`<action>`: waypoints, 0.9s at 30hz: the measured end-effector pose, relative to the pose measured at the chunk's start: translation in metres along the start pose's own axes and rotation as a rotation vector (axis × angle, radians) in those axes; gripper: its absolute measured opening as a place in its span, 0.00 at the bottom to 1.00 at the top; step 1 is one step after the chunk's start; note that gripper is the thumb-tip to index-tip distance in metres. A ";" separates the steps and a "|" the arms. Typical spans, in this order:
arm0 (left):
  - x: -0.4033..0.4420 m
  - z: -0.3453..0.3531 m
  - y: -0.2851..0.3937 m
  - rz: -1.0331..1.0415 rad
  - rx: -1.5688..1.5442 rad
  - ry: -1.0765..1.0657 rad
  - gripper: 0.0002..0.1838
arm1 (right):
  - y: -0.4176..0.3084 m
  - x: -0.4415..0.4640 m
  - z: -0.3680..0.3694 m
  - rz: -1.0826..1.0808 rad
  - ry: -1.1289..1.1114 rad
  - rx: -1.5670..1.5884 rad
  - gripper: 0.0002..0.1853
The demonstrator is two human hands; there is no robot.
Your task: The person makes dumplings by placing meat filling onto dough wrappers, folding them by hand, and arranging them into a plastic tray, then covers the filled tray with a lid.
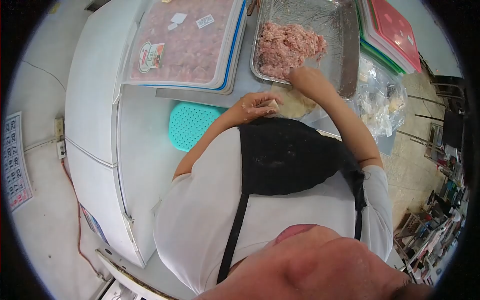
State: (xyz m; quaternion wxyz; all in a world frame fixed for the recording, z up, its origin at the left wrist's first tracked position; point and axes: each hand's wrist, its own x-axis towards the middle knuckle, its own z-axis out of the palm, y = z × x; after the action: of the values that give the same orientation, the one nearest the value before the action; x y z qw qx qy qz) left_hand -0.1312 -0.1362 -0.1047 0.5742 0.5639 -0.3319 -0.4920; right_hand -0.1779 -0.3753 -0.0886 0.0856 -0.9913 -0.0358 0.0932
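Observation:
My left hand (254,107) is closed in a pinch, with a small pale dough wrapper (273,104) between thumb and fingers. Bits of meat cling to its skin. Just beyond it lie more pale, round dough wrappers (295,104), at the near side of a metal tray (345,55). A mound of ground meat (287,46) fills the tray's left part. Over the tray's near rim, my right hand (311,81) is closed with its fingertips down by the meat; whatever they hold is hidden.
A plastic-covered container of pinkish contents (182,42) stands to the left of the tray. Below it is a turquoise perforated board (192,125). On the right are stacked coloured boards (395,30) and crumpled clear plastic bags (380,100). A white cabinet (95,100) borders the left.

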 end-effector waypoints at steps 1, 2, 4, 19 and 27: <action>0.001 0.000 -0.003 0.019 0.113 0.004 0.15 | 0.008 -0.001 -0.004 -0.065 -0.036 0.141 0.15; 0.001 -0.002 -0.006 0.024 0.063 0.012 0.16 | 0.023 -0.004 -0.013 -0.129 -0.073 0.286 0.15; 0.003 -0.006 -0.003 0.038 -0.035 0.030 0.18 | 0.043 -0.012 -0.037 0.000 -0.204 0.449 0.16; 0.004 0.027 0.036 0.240 0.266 0.406 0.17 | 0.046 -0.006 -0.030 -0.146 0.036 0.077 0.14; 0.018 0.019 0.055 0.136 0.347 0.544 0.17 | 0.044 -0.011 -0.022 0.000 -0.199 0.654 0.16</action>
State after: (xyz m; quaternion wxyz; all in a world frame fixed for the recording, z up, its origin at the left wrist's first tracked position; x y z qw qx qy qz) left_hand -0.1332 -0.1656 -0.0512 0.5688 0.7406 -0.2820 -0.2201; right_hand -0.1822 -0.4230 -0.0729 0.3951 -0.8975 -0.0121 0.1958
